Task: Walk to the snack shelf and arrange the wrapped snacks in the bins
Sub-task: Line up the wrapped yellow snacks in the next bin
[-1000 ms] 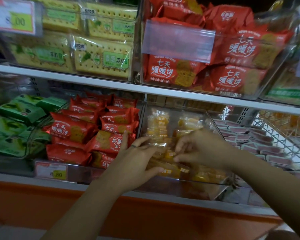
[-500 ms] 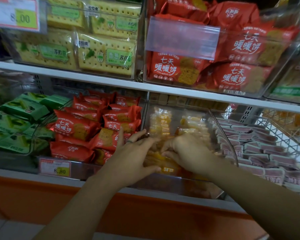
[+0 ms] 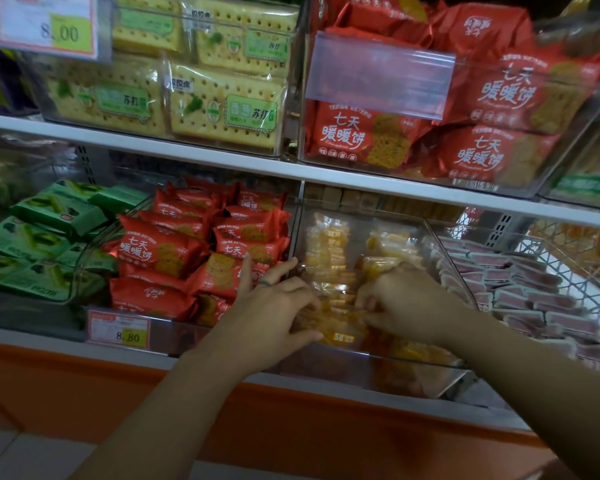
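A clear plastic bin [image 3: 368, 367] on the lower shelf holds several small yellow-orange wrapped snacks [image 3: 329, 237]. Both hands are inside its front part. My left hand [image 3: 274, 310] lies over the snacks at the bin's left side, fingers spread and curled, a ring on one finger. My right hand [image 3: 406, 299] is pressed on the snacks at the middle, its fingertips pinching a yellow wrapped snack [image 3: 340, 320] between the two hands. The packets beneath the palms are hidden.
Left of this bin stands a bin of red packets [image 3: 174, 251], then green packets [image 3: 42, 233]. A wire basket of pink-wrapped bars [image 3: 527, 289] is on the right. The upper shelf [image 3: 222, 161] carries yellow cracker packs [image 3: 222, 109] and red packets [image 3: 478, 126]. Price tag [image 3: 118, 329] on the shelf front.
My right hand has slid left toward the left hand, and both have closed in on the same cluster of yellow snacks. The view has moved slightly closer.
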A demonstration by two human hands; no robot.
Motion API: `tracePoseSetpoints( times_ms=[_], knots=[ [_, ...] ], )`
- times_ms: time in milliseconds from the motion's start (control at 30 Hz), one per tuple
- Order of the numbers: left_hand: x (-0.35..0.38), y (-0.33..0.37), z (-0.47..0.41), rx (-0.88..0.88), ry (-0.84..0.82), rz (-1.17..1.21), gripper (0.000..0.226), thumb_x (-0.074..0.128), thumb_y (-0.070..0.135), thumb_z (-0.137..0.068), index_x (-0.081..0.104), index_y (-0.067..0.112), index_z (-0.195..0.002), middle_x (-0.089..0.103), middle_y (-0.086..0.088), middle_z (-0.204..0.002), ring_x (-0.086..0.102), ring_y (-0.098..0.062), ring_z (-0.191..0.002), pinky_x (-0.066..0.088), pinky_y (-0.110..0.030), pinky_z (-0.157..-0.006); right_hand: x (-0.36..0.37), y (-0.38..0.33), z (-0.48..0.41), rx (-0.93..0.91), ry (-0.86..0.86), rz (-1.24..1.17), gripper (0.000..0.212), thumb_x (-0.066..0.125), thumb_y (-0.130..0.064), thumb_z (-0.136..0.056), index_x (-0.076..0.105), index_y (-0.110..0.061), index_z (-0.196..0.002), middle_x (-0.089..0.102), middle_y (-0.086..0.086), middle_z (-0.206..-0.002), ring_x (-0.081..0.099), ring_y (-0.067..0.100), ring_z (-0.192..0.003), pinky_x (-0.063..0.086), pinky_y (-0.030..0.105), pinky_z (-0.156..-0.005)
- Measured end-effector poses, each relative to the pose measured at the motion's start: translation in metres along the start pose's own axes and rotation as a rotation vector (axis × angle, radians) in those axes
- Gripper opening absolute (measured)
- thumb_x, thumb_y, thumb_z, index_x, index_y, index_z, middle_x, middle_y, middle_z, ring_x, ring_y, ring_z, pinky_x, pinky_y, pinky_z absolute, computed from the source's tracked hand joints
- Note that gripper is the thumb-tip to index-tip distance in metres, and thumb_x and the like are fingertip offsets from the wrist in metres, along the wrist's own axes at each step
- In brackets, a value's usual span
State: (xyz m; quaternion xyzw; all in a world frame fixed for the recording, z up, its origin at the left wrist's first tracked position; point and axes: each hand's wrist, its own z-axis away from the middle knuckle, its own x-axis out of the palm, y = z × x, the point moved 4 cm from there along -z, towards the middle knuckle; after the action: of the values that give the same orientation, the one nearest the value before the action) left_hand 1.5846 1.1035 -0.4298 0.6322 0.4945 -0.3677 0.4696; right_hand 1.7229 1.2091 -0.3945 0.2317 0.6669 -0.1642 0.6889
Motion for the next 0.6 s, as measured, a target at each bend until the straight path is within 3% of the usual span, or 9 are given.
tracePoseSetpoints(
  times_ms=[100, 233, 333, 533, 600],
  knots=[
    [0.002, 0.0, 0.001, 0.004, 0.002, 0.01, 0.037, 0.057, 0.055, -0.083, 0.056, 0.036, -0.116, 0.046, 0.025, -0.131, -0.003, 0.003, -0.139, -0.029, -0.046, -0.104, -0.001, -0.001, -0.001, 0.022, 0.035, -0.01, 0.014, 0.059, -0.037, -0.086, 0.066, -0.031, -0.096, 0.069, -0.01, -0.098, 0.06, 0.012, -0.1, 0.043, 0.025, -0.089],
    [0.002, -0.002, 0.001, 0.005, 0.006, 0.024, 0.036, 0.058, 0.054, -0.083, 0.057, 0.037, -0.114, 0.045, 0.025, -0.129, -0.005, 0.006, -0.137, -0.03, -0.045, -0.103, -0.01, 0.004, 0.005, 0.058, 0.09, -0.118, 0.013, 0.061, -0.036, -0.086, 0.068, -0.033, -0.096, 0.07, -0.015, -0.096, 0.061, 0.006, -0.097, 0.046, 0.022, -0.081],
    [0.002, -0.002, 0.0, 0.003, 0.012, 0.02, 0.035, 0.059, 0.054, -0.082, 0.058, 0.037, -0.113, 0.045, 0.024, -0.128, -0.004, 0.006, -0.135, -0.03, -0.045, -0.103, -0.015, 0.007, 0.007, 0.08, 0.147, -0.177, 0.012, 0.064, -0.036, -0.085, 0.07, -0.033, -0.095, 0.072, -0.014, -0.088, 0.063, 0.005, -0.089, 0.046, 0.021, -0.075],
    [0.0, -0.001, 0.001, -0.019, 0.002, 0.045, 0.032, 0.06, 0.054, -0.082, 0.059, 0.04, -0.11, 0.043, 0.023, -0.129, -0.006, 0.009, -0.13, -0.026, -0.049, -0.107, -0.031, 0.005, 0.011, 0.051, 0.377, -0.396, 0.005, 0.072, -0.027, -0.079, 0.073, -0.024, -0.082, 0.071, -0.01, -0.072, 0.064, 0.005, -0.07, 0.053, 0.031, -0.07],
    [-0.001, -0.001, 0.001, -0.025, 0.002, 0.042, 0.032, 0.06, 0.055, -0.081, 0.06, 0.04, -0.109, 0.042, 0.021, -0.131, -0.005, 0.005, -0.135, -0.025, -0.049, -0.107, -0.029, -0.002, 0.008, 0.017, 0.372, -0.394, 0.005, 0.072, -0.028, -0.079, 0.073, -0.024, -0.082, 0.071, -0.009, -0.072, 0.063, 0.004, -0.068, 0.054, 0.03, -0.069]
  ],
)
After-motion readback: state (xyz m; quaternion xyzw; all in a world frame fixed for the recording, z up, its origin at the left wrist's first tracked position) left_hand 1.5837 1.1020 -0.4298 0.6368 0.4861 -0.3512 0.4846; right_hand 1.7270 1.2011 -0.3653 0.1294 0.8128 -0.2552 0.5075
